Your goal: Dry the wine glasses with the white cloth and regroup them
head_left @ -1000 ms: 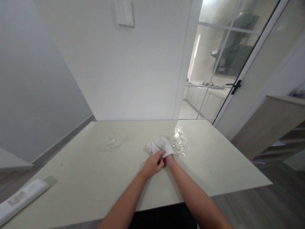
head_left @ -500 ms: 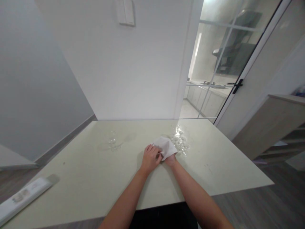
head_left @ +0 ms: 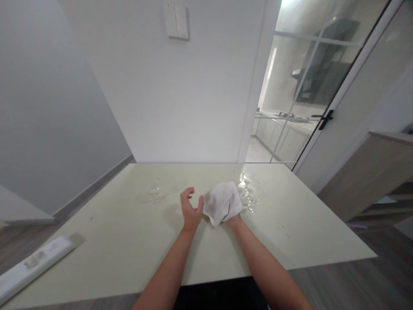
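Observation:
A crumpled white cloth (head_left: 222, 202) is raised over the table in front of me. My right hand (head_left: 233, 220) holds it from below and behind; the cloth covers most of its fingers, and whether something lies inside cannot be seen. To the left of the cloth is my left hand (head_left: 191, 209), open, thumb and curled fingers apart with nothing between them. Its thumb is close to the cloth's left edge. Several clear glass-like pieces (head_left: 248, 196) lie together just right of the cloth. Another small clear group (head_left: 156, 187) sits farther left.
The pale table (head_left: 129, 249) ends at a white wall (head_left: 193, 99). A long white box (head_left: 38, 265) lies at its left front edge. To the right are a glazed door with a black handle (head_left: 325, 119) and a wooden shelf unit (head_left: 380, 172).
My left hand has come off the cloth and moved left, opening. The cloth now shows fuller and more spread over my right hand. The view has shifted slightly.

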A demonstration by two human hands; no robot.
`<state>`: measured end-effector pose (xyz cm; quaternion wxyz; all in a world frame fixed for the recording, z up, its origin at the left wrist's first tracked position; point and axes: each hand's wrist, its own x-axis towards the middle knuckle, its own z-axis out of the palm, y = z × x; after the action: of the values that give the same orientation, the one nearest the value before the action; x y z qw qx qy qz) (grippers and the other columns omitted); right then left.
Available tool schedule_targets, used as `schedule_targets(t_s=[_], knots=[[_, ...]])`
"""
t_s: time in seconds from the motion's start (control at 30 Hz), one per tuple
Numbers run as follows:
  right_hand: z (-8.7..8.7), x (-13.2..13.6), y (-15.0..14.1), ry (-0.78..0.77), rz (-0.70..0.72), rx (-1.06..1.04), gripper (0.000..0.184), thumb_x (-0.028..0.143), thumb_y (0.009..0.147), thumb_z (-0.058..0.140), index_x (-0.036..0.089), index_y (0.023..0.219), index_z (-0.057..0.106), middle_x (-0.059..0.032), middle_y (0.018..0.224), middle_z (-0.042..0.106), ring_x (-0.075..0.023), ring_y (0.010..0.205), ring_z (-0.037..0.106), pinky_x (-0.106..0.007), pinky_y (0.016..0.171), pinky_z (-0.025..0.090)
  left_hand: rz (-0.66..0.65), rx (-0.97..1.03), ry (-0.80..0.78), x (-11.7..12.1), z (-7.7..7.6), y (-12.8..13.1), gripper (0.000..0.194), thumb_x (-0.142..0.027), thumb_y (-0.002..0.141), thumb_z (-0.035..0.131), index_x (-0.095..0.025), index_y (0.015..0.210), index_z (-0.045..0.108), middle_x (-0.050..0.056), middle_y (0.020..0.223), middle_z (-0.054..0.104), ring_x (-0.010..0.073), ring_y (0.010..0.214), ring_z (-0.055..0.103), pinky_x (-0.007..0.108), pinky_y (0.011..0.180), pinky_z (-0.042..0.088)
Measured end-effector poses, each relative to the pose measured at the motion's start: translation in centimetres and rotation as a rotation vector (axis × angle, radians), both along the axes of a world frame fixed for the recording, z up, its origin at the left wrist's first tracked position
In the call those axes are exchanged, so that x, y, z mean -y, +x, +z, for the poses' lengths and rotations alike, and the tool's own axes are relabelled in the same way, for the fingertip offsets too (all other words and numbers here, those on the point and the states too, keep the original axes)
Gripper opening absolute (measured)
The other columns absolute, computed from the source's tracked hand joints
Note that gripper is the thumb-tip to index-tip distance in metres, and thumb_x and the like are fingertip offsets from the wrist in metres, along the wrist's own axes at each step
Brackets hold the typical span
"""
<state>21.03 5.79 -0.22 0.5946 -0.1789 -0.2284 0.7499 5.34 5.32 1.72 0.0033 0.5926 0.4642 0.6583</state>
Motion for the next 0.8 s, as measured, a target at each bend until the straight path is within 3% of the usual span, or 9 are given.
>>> schedule_targets(t_s=[0.13,0.3,0.43,0.57,0.7,0.8], knots=[[-0.1,0.3,-0.1,-0.003,-0.047,-0.03,0.042,0.057,0.075,0.061,0.027,0.103,0.068,-0.0043,0.11,0.071,-0.023,0.104,0.065,-0.041,0.094,0.051,0.372,0.188,0.058,-1.8,0.3,-3.3,0.069,-0.031,0.076,0.067,-0.016,0.133,0.031,0.017,0.136,0.039,0.0271,0.127,0.04,0.044,0.102,0.035],[-0.8,0.1,0.1,0.016,-0.029,0.014,0.04,0.058,0.081,0.054,0.026,0.102,0.067,-0.0039,0.103,0.073,-0.0223,0.101,0.066,-0.041,0.093,0.051,0.565,0.356,0.0,-4.6,-1.1,-7.7,0.098,-0.035,0.065,0.078,-0.015,0.139,0.017,0.019,0.144,0.028,0.0293,0.137,0.029,0.047,0.114,0.021],[-1.6,-0.2,0.3,-0.039,-0.002,0.009,0.043,0.059,0.084,0.048,0.025,0.103,0.065,-0.003,0.103,0.072,-0.0208,0.095,0.067,-0.038,0.088,0.053,0.504,0.488,-0.127,-6.2,-3.0,-9.4,0.099,-0.031,0.061,0.081,-0.019,0.137,0.018,0.018,0.139,0.035,0.0271,0.132,0.038,0.045,0.111,0.026],[-1.8,-0.3,0.2,-0.037,0.023,0.015,0.045,0.058,0.089,0.04,0.025,0.105,0.065,-0.0039,0.101,0.073,-0.0192,0.093,0.067,-0.035,0.084,0.053,0.428,0.56,-0.16,-6.8,-4.0,-9.7,0.075,-0.027,0.07,0.074,-0.019,0.13,0.029,0.011,0.119,0.052,0.0198,0.113,0.052,0.04,0.101,0.037],[-1.7,-0.3,0.1,-0.031,0.002,0.075,0.045,0.062,0.085,0.045,0.025,0.1,0.067,-0.0054,0.094,0.074,-0.0213,0.094,0.067,-0.035,0.083,0.053,0.361,0.51,-0.075,-6.1,-2.7,-8.6,0.058,-0.028,0.077,0.068,-0.018,0.125,0.039,0.004,0.099,0.057,0.0144,0.094,0.057,0.034,0.093,0.042],[-1.5,-0.2,-0.2,0.007,-0.016,0.123,0.046,0.065,0.08,0.051,0.026,0.099,0.067,-0.0062,0.096,0.074,-0.0225,0.095,0.067,-0.036,0.082,0.053,0.176,0.282,-0.068,-4.6,-1.2,-6.6,0.057,-0.034,0.078,0.068,-0.018,0.127,0.045,0.003,0.096,0.059,0.0137,0.085,0.058,0.03,0.085,0.045]])
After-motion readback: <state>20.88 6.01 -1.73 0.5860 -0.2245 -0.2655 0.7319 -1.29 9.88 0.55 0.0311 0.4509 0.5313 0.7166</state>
